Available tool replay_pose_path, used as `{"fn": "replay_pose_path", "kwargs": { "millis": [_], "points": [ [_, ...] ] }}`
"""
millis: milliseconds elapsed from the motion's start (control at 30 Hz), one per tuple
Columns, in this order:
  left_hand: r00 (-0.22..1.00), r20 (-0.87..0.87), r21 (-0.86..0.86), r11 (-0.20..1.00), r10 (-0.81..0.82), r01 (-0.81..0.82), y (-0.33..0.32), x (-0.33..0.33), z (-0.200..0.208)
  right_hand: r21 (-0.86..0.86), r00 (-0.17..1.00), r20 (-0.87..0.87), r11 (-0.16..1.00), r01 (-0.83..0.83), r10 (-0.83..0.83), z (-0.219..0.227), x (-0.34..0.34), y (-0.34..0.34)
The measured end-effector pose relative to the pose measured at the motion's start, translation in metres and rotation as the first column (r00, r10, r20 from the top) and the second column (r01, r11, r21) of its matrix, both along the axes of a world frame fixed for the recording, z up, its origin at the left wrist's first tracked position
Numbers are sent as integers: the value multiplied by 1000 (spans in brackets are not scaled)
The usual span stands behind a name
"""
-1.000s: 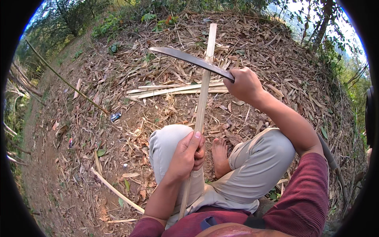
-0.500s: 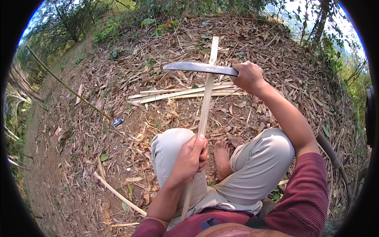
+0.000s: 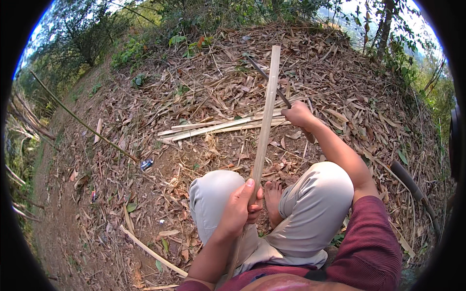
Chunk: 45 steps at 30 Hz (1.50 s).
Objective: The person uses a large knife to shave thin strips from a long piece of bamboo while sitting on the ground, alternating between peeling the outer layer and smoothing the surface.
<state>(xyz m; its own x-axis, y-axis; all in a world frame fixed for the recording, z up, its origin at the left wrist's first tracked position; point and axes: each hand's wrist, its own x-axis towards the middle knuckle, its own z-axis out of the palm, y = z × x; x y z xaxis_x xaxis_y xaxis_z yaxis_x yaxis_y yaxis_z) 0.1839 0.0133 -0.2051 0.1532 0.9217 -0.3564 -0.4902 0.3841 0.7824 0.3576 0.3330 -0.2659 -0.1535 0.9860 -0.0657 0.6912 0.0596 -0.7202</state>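
My left hand (image 3: 241, 205) is wrapped round a long pale strip of split wood or bamboo (image 3: 266, 119). The strip slopes up and away from my lap, past my left knee. My right hand (image 3: 299, 117) grips the handle of a long-bladed machete (image 3: 258, 68), held beyond my knees. Its blade is seen nearly edge-on and passes behind the strip's upper part, pointing far left. Whether blade and strip touch, I cannot tell. Several similar pale strips (image 3: 199, 129) lie on the ground under and left of the raised one.
Dry leaves and litter cover the sloping ground. A thin green-brown stick (image 3: 82, 116) leans at the left near a small dark-blue wrapper (image 3: 146, 165). A pale curved strip (image 3: 153, 253) lies by my left forearm, a dark branch (image 3: 410, 184) at the right. My bare foot (image 3: 273, 200) rests between my knees.
The machete has turned from lying crosswise with its flat showing to nearly edge-on, and my right hand has dropped nearer. The strip's upper end has shifted slightly right.
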Motion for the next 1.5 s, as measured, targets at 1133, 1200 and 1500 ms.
{"fn": "replay_pose_path", "kwargs": {
  "millis": [1133,1200,1500],
  "points": [
    [933,356,74,994,45,-76,-24,-33,-4,75,656,-612,859,-507,441,164,-75,-129],
    [896,445,112,992,-4,-52,-27,-41,-7,9,584,-690,812,-584,428,170,-80,-131],
    [855,518,141,986,3,-89,-34,-44,-7,-131,400,-890,721,-681,217,177,-88,-139]
  ]
}}
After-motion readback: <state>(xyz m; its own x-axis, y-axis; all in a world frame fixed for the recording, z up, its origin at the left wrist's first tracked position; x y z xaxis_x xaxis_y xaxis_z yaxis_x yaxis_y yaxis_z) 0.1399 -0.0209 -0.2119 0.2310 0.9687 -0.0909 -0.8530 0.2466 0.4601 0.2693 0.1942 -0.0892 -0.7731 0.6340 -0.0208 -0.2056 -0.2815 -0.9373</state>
